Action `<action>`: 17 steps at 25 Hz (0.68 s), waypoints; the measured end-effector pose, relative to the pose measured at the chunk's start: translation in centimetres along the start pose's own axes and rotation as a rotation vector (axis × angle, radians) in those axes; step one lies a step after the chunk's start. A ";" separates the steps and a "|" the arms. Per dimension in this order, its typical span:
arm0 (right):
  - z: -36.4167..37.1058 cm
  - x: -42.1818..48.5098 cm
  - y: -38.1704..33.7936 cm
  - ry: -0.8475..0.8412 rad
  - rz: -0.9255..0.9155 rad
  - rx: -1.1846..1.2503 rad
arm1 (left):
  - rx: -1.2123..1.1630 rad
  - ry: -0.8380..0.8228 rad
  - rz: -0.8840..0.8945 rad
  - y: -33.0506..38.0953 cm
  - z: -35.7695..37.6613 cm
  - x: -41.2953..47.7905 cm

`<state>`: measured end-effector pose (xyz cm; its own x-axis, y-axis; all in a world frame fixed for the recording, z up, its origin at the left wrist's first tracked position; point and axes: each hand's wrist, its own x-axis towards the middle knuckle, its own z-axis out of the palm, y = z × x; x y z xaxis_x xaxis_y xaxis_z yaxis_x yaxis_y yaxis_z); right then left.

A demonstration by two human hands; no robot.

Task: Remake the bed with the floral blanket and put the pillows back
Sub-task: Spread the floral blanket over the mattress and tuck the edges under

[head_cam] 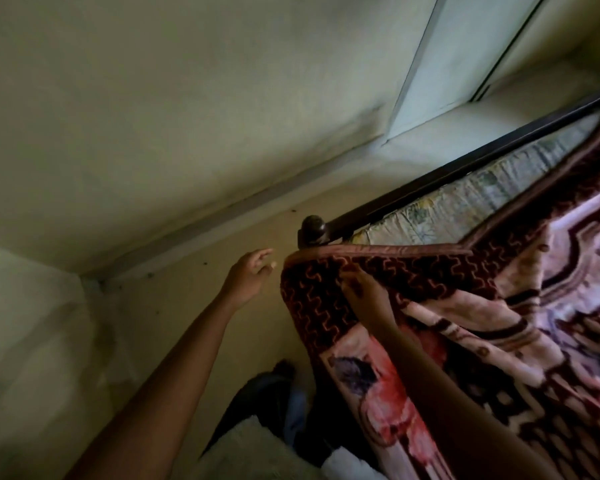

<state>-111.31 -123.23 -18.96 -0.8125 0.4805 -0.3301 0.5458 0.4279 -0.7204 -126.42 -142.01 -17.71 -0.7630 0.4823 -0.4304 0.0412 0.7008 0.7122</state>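
The floral blanket (482, 306), maroon with pink flowers and a wavy border, drapes over the corner of the bed and hangs down its side. My right hand (364, 289) pinches the blanket's border just below the bed's corner. My left hand (248, 275) hovers in the air to the left of the blanket's folded corner, fingers spread and relaxed, touching nothing. A strip of the pale patterned mattress (465, 199) shows beyond the blanket. No pillows are visible.
A dark wooden bed rail (465, 161) ends in a round knob (314, 228) at the corner. Pale walls meet in a corner at left; bare floor lies between wall and bed. Dark clothing (274, 393) and something white lie on the floor near my feet.
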 end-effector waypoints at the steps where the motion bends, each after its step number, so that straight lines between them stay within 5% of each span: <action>1: -0.1 -1.2 0.4 0.035 0.055 0.060 | 0.006 -0.023 0.032 0.9 -0.9 -0.6; 9: 0.6 3.1 -2.3 0.268 0.333 0.437 | 0.265 -0.189 0.320 5.4 -7.5 7.9; 17: 4.0 10.6 -7.5 0.854 0.825 1.100 | 0.459 -0.521 0.620 9.0 -11.7 20.9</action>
<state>-124.84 -124.46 -19.51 0.1626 0.7137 -0.6814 0.0445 -0.6951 -0.7175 -149.54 -131.77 -13.82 -0.1384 0.9372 -0.3202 0.6805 0.3249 0.6568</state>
